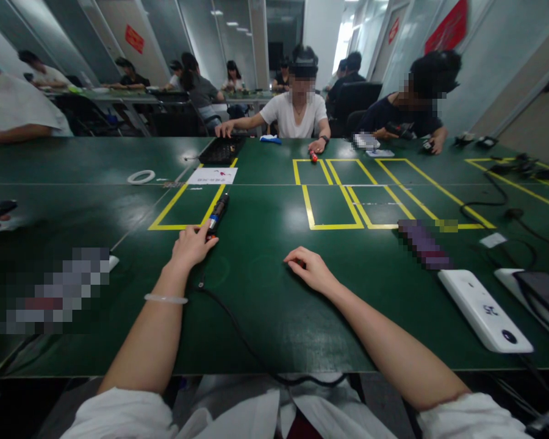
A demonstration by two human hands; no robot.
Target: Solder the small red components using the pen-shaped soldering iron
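Observation:
My left hand (192, 245) rests on the table, its thumb and fingers at the near end of a slim dark cylindrical tool (216, 213) with a blue band and a silver section. A bit of red shows at the tool's near end, partly hidden by the fingers. The tool lies slanted just right of a yellow-taped rectangle (171, 227). To the right, my right hand (315, 270) lies on its side on the green tabletop (256, 317), fingers loosely bent and a gap before the thumb. Nothing shows in it.
A black cable (238, 329) runs between my forearms. At right are a white power bank (485, 311) and a phone (424, 244). A black tray (222, 149), a white card (213, 175) and a tape roll (141, 177) lie farther off. A person (297, 113) sits opposite.

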